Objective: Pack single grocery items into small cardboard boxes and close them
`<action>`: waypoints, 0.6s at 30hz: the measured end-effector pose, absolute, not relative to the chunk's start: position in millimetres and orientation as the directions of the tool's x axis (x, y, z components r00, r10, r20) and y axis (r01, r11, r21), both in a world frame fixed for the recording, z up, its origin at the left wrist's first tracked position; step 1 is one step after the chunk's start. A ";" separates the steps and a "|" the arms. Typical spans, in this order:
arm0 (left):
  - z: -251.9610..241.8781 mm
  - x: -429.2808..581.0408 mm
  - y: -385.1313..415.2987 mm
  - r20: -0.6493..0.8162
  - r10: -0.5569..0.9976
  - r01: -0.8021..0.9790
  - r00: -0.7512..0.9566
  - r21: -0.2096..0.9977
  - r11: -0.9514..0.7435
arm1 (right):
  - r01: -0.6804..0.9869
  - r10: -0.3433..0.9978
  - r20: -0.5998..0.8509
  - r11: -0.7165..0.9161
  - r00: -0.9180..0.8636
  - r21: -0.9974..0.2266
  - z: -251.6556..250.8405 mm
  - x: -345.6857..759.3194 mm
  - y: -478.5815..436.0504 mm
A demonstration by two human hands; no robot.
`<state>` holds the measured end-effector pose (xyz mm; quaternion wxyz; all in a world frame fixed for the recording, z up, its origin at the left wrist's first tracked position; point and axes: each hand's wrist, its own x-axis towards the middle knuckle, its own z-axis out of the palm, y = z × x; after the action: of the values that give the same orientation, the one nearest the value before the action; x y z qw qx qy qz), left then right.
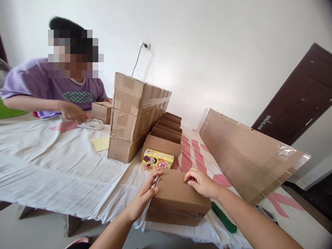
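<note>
A closed brown cardboard box (178,197) sits at the table's near edge in front of me. My left hand (145,193) grips its left side, with the thumb at the top edge and the fingers along the side. On the top face, near the right side, rests my right hand (199,182) with its fingers curled together; whatever they pinch, if anything, is hidden. Just beyond the box a yellow printed carton (157,159) leans against an open cardboard box (162,144). Partly behind my right forearm lies a green long-handled object (224,218).
Taped boxes (129,114) stand stacked three high to the left. Behind the yellow carton runs a row of open boxes (169,121). A large cardboard sheet (243,152) stands at right. Across the table a person (75,93) holds a small box (101,112) and touches a white tool (90,124).
</note>
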<state>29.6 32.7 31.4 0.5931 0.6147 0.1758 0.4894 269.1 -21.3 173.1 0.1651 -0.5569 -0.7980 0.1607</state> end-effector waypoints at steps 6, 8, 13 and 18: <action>32.9 29.7 33.6 0.420 0.790 -0.389 0.446 0.886 -0.252 | 0.836 0.942 0.097 0.330 -0.321 -0.438 171.5 269.9 -20.2; 32.6 31.0 34.5 0.424 0.791 -0.401 0.440 0.881 -0.249 | 0.830 0.943 0.104 0.328 -0.315 -0.451 169.6 271.2 -19.9; 32.1 33.8 35.6 0.430 0.788 -0.415 0.440 0.876 -0.246 | 0.824 0.932 0.109 0.357 -0.346 -0.440 169.7 273.7 -20.5; 33.3 32.6 35.4 0.404 0.799 -0.391 0.445 0.890 -0.232 | 0.828 0.936 0.129 0.351 -0.329 -0.438 171.8 269.4 -18.9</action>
<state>32.6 35.4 33.3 0.5963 0.6059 0.1682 0.4991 269.4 -18.9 171.8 0.1823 -0.5500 -0.8015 0.1480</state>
